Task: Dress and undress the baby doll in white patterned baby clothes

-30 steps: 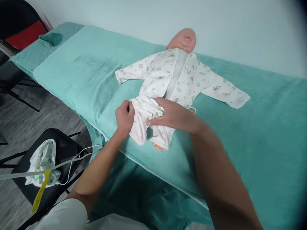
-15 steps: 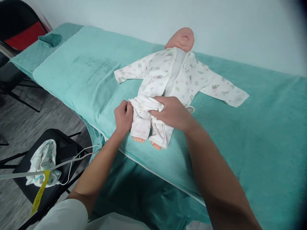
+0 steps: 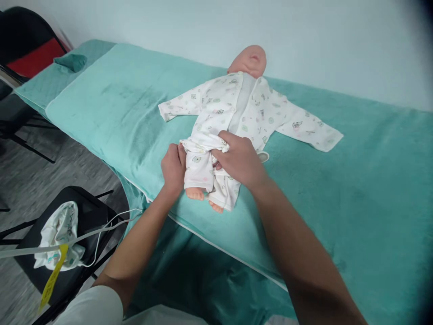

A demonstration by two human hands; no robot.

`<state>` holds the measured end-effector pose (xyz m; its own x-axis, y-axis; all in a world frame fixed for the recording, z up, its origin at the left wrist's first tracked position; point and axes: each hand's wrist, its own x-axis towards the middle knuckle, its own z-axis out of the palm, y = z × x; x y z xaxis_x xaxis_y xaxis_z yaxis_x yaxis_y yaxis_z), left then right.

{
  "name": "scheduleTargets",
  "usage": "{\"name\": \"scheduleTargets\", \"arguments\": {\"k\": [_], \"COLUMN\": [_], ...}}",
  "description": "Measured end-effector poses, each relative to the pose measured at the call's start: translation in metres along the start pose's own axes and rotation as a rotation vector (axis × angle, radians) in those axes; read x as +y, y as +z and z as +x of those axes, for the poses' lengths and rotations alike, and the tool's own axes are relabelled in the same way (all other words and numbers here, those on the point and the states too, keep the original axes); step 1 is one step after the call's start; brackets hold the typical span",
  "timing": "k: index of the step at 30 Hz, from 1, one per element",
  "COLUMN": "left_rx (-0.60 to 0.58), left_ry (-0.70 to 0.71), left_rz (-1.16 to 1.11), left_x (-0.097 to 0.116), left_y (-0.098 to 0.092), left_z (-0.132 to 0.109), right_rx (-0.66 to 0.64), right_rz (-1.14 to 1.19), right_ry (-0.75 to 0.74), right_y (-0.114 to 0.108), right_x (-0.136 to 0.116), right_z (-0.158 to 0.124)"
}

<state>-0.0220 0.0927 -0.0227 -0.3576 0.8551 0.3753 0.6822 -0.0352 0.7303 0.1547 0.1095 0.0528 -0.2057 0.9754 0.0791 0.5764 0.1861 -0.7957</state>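
Observation:
A baby doll lies face up on the green bed, its feet toward me. It wears a white printed jacket with sleeves spread wide and the front partly apart over a paler layer. White printed baby pants cover its legs, and the toes stick out below the cuffs. My left hand is closed on the waist edge of the pants at the left side. My right hand grips the bunched waist of the pants on the other side, fingers partly hidden in the cloth.
The green padded bed runs along a pale wall. At lower left, a black chair holds a crumpled white printed cloth. A pale cable with a yellow tag crosses there. Another chair stands at upper left.
The doll's left-hand pant leg, as I see it, sits a little higher and shows more of the foot. Both hands keep their hold on the pants. The view has shifted slightly.

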Motion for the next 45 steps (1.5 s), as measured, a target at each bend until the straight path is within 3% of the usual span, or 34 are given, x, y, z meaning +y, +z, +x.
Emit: {"name": "scheduleTargets", "arguments": {"k": [8,13,16,18,20,23,26,30,33,35,38,42,45], "left_rx": [-0.032,-0.085,-0.081,-0.117,-0.233,-0.453,-0.523,-0.474,-0.404,-0.346,-0.260,-0.132,-0.076], "left_ry": [-0.008,-0.086,-0.154,-0.192,-0.164,0.067,0.317,0.371,0.386,0.410,0.387,0.228,-0.049], "left_rz": [-0.085,-0.330,-0.502,-0.594,-0.598,-0.430,-0.194,0.076,0.144,0.114,0.042,-0.136,-0.389], "left_x": [0.000,-0.005,0.000,0.009,0.020,0.038,0.051,0.062,0.066,0.066,0.066,0.061,0.047], "left_y": [-0.001,-0.006,-0.007,-0.010,-0.014,-0.018,-0.015,-0.005,-0.002,-0.002,-0.001,0.000,0.001], "left_z": [0.008,0.012,0.024,0.036,0.047,0.056,0.055,0.048,0.044,0.044,0.046,0.055,0.069], "right_rx": [-0.163,-0.290,-0.162,0.031,0.215,0.331,0.285,0.175,0.188,0.232,0.275,0.243,0.215], "right_rz": [-0.028,0.263,0.329,0.196,-0.059,-0.436,-0.619,-0.704,-0.678,-0.570,-0.230,0.201,0.323], "right_ry": [-0.074,-0.102,-0.071,-0.043,-0.017,-0.014,-0.007,0.061,0.035,0.018,0.030,0.028,0.067], "right_y": [-0.009,-0.039,-0.055,-0.057,-0.050,-0.034,-0.021,-0.017,-0.018,-0.021,-0.026,-0.027,-0.031], "right_x": [-0.001,0.001,0.005,0.012,0.020,0.027,0.020,0.004,0.002,0.005,0.012,0.017,0.017], "right_z": [0.000,-0.004,-0.006,-0.004,-0.001,0.003,0.000,-0.009,-0.009,-0.005,0.001,0.005,0.007]}}
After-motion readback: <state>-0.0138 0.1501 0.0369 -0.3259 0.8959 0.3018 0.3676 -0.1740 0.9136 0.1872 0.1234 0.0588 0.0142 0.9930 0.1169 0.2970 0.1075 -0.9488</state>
